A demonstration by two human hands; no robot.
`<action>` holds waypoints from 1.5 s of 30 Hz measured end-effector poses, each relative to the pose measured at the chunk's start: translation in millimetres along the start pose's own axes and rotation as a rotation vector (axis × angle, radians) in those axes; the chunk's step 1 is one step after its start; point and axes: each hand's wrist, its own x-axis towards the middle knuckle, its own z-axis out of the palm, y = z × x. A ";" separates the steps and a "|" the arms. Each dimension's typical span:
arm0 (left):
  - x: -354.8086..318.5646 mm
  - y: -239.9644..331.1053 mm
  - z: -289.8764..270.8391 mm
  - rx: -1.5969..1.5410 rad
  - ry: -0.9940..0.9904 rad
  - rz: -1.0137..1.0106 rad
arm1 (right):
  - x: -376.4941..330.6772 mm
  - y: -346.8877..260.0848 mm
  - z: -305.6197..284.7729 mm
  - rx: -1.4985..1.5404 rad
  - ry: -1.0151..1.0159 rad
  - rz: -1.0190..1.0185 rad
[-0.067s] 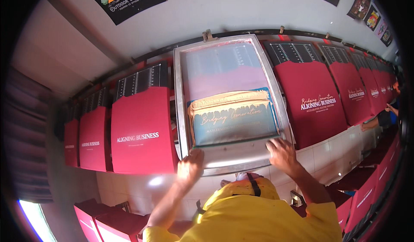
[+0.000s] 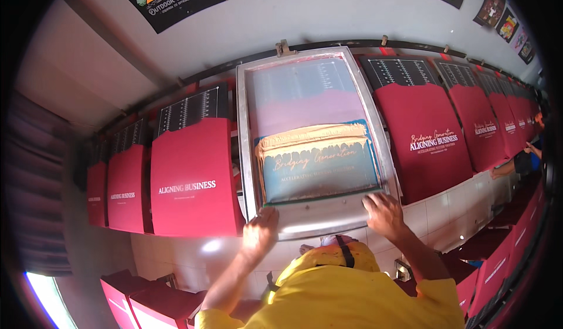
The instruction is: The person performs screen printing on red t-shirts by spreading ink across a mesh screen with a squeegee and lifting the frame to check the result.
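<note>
A wide metal squeegee [image 2: 321,213] lies across the near end of a silver screen-printing frame [image 2: 241,124]. My left hand [image 2: 261,228] is closed around its left end. Its right end is in my right hand [image 2: 383,213], with the fingers curled over the top edge. Beyond the blade, the blue stencil area [image 2: 319,183] shows script lettering. A thick ridge of pale orange ink [image 2: 316,134] runs across the far part of the stencil, with drips trailing toward me. Through the far mesh shows a faint pink shirt shape.
Printed red shirts on boards flank the frame, one [image 2: 187,182] to the left and another [image 2: 419,135] to the right. A dark rail [image 2: 217,64] runs behind them. More red shirts [image 2: 489,258] sit low at right. Another person's arm [image 2: 505,168] shows at the far right.
Both hands have drawn the squeegee slightly toward me. More of the lower lettering on the stencil shows behind the blade.
</note>
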 end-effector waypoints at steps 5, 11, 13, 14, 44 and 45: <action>6.1 -12.1 17.6 0.063 0.010 0.048 | 0.5 5.8 23.1 -0.081 0.003 0.019; 81.2 -55.2 28.9 -0.007 0.103 0.121 | 75.1 44.8 36.6 -0.110 -0.077 0.017; 109.4 -69.3 31.3 -0.007 0.100 0.130 | 104.8 61.7 39.1 -0.104 -0.103 0.012; 118.5 -74.7 31.7 0.007 0.054 0.112 | 114.8 66.1 39.4 -0.099 -0.117 0.011; -69.2 12.0 40.6 -0.005 -0.042 0.119 | -63.8 -29.5 23.7 -0.132 -0.142 0.063; -69.4 14.6 31.9 -0.048 -0.021 0.147 | -62.7 -31.5 16.4 -0.073 -0.121 0.062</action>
